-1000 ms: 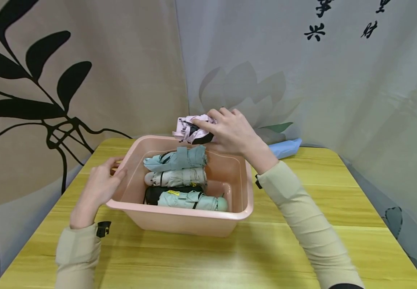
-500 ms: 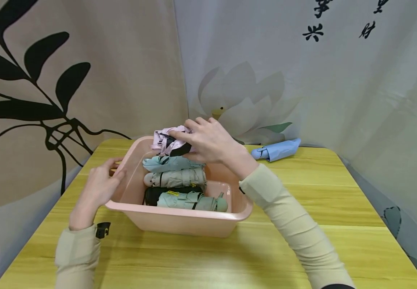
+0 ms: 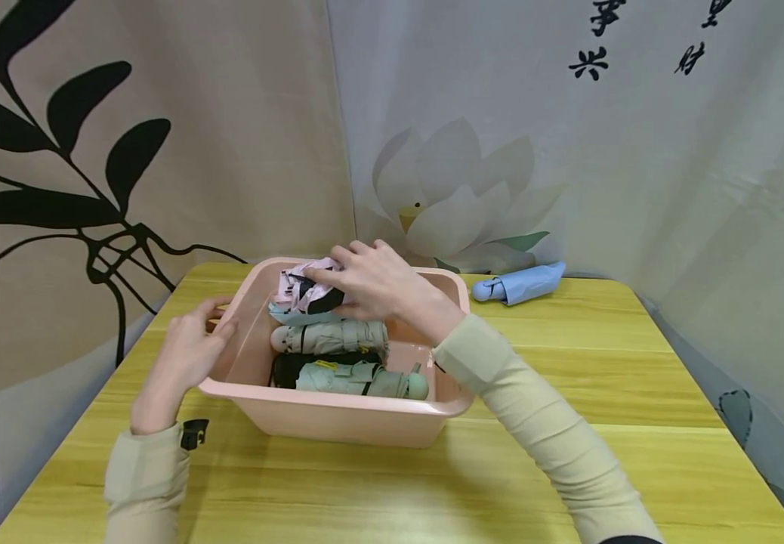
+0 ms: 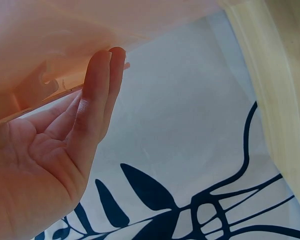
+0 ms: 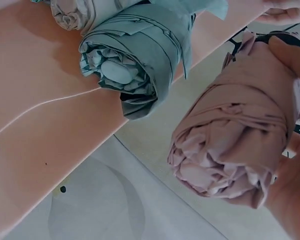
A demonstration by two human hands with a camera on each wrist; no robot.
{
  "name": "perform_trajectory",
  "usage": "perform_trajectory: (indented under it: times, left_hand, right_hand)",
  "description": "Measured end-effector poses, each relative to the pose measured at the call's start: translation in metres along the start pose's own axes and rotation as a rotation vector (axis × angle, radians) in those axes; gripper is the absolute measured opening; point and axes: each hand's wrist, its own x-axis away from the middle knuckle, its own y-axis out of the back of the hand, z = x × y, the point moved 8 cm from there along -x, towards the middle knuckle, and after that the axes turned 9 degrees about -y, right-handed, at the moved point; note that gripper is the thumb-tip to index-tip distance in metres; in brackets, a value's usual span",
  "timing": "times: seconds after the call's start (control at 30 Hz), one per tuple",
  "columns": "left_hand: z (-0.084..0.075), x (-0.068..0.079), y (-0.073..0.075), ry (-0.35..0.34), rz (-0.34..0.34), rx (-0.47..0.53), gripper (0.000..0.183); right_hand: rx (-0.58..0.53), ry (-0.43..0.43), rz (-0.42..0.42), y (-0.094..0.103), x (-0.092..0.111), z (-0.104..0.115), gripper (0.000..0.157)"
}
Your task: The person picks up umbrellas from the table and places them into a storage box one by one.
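Observation:
My right hand [image 3: 381, 283] grips a folded pink umbrella [image 3: 304, 287] with black parts, over the back left of a pink plastic bin [image 3: 344, 417]. In the right wrist view this pink umbrella [image 5: 230, 135] is rolled and strapped, tilted outside the line of the rim. At the bin's left side my left hand [image 3: 191, 344] holds the rim; in the left wrist view the left hand [image 4: 65, 135] has long fingers against the wall. Inside lie a light-blue umbrella [image 5: 140, 50], partly covered in the head view, a pale grey umbrella [image 3: 331, 337], a black one [image 3: 288, 369] and a mint-green one [image 3: 358, 379].
A folded blue umbrella [image 3: 524, 283] lies on the wooden table [image 3: 569, 423], behind and right of the bin. Printed curtains [image 3: 256, 136] hang close behind the table's back edge.
My right hand has carried the pink umbrella left and down, from beyond the bin's back rim to over the light-blue umbrella. The left hand and bin stay put.

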Motion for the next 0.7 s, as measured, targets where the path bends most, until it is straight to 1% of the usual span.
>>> perform_trajectory:
  times: [0.17,0.43,0.7]
  left_hand:
    - [0.000,0.000,0.001,-0.004,-0.009,-0.004,0.043]
    - [0.000,0.000,-0.001,-0.006,-0.006,-0.002,0.044]
    - [0.001,0.000,-0.002,-0.006,0.000,0.002,0.045]
  right_hand:
    - [0.012,0.022,-0.006,-0.006,-0.001,0.006,0.063]
    - [0.025,0.052,0.045,-0.022,-0.004,0.013,0.061]
    - [0.044,0.103,0.093,-0.032,-0.005,0.021,0.059]
